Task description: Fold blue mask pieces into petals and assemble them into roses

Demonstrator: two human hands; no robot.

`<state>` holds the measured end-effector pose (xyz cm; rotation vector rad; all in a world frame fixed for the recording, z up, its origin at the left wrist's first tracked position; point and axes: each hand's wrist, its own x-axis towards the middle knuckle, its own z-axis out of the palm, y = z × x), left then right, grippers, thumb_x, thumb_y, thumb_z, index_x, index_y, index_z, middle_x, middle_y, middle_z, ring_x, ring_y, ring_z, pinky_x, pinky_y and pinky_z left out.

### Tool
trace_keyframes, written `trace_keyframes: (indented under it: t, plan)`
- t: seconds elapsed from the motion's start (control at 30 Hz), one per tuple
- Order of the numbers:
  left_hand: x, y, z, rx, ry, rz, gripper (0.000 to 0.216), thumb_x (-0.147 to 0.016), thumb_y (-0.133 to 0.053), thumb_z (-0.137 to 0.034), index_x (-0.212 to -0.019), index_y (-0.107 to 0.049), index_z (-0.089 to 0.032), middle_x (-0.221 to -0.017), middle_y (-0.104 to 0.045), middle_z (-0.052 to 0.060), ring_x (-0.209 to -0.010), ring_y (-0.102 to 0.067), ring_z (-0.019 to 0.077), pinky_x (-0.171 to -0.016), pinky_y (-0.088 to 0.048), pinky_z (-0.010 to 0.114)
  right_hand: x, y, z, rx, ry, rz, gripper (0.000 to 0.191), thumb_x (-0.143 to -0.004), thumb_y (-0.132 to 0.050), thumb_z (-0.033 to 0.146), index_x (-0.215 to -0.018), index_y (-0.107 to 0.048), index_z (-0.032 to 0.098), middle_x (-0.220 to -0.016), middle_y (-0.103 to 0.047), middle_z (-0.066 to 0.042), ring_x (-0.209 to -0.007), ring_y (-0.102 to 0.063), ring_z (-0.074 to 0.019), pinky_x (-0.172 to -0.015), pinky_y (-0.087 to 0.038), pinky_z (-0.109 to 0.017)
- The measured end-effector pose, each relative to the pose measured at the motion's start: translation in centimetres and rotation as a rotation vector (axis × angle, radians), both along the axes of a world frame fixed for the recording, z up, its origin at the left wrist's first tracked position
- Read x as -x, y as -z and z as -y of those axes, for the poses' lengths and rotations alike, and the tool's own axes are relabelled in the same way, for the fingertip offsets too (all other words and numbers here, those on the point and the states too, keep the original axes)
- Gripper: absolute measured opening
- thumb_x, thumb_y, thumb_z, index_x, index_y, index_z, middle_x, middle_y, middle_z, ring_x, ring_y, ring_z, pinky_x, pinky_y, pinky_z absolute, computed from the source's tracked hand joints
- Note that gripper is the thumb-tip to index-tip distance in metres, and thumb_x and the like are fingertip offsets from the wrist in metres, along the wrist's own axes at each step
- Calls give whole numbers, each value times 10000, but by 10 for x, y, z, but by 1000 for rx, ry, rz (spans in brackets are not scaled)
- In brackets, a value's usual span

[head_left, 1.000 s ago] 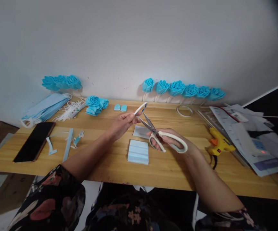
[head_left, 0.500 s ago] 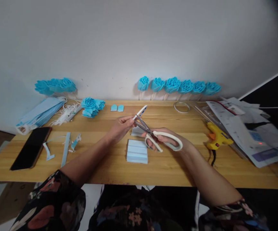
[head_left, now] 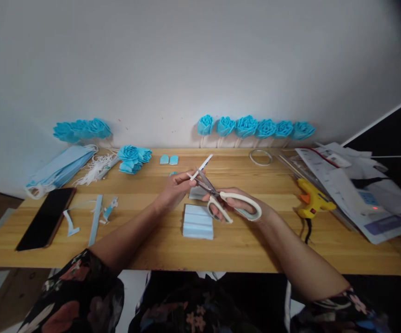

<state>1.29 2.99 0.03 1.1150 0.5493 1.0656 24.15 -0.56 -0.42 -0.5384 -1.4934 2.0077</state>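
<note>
My right hand (head_left: pixel 237 206) grips white-handled scissors (head_left: pixel 235 206), blades pointing up and left toward my left hand. My left hand (head_left: pixel 174 188) pinches a thin white strip (head_left: pixel 202 167) that sticks out up and to the right, right at the scissor blades. Below both hands a folded stack of light blue mask pieces (head_left: pixel 198 222) lies on the wooden table (head_left: pixel 242 245). A second pale blue piece (head_left: pixel 197 192) lies partly hidden behind the scissors.
Blue fabric roses (head_left: pixel 256 127) line the wall; more roses (head_left: pixel 134 156) and a pile of masks (head_left: pixel 59 166) lie at left. A black phone (head_left: pixel 46 217), cut strips (head_left: pixel 95 212), a yellow glue gun (head_left: pixel 313 200), a tape ring (head_left: pixel 260 157) and papers (head_left: pixel 356 189) surround the work area.
Both hands sank slightly toward the table and the scissor blades closed in on the white strip. A small blue scrap now lies just behind my left hand.
</note>
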Motion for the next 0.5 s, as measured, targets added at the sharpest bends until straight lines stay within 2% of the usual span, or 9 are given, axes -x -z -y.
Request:
trace_keyframes:
  t: [0.17, 0.27, 0.37, 0.5]
  plan:
    - [1, -10, 0, -9, 30, 57, 294, -734, -740, -414, -800, -758, -129, -738, -615, 52, -788, -550, 183, -850, -425, 340, -3, 0, 0, -28, 21, -15, 557, -899, -578, 567, -1258, -605, 142, -904, -642, -72, -695, -613, -121, -550, -486, -226]
    - [-1, -9, 0, 28, -38, 20, 269, -738, -757, -415, -776, -758, -148, -760, -667, 67, -797, -588, 193, -853, -438, 352, -2, -5, 2, -22, 9, 7, 531, -900, -583, 559, -1241, -618, 153, -889, -632, -64, -699, -606, -121, -553, -482, -224]
    - [-2, -6, -3, 116, -135, 9, 269, -683, -813, -396, -792, -775, -154, -801, -719, 73, -806, -634, 193, -848, -451, 336, -2, -12, 4, -22, -54, 43, 582, -856, -639, 573, -1234, -623, 131, -900, -632, -72, -709, -604, -127, -569, -492, -229]
    - [0, -2, -9, 168, -198, 74, 268, -637, -846, -370, -775, -779, -149, -768, -716, 52, -791, -659, 181, -837, -458, 311, -5, -17, 4, -41, -55, 99, 598, -836, -670, 567, -1225, -630, 115, -899, -630, -74, -700, -597, -122, -574, -488, -222]
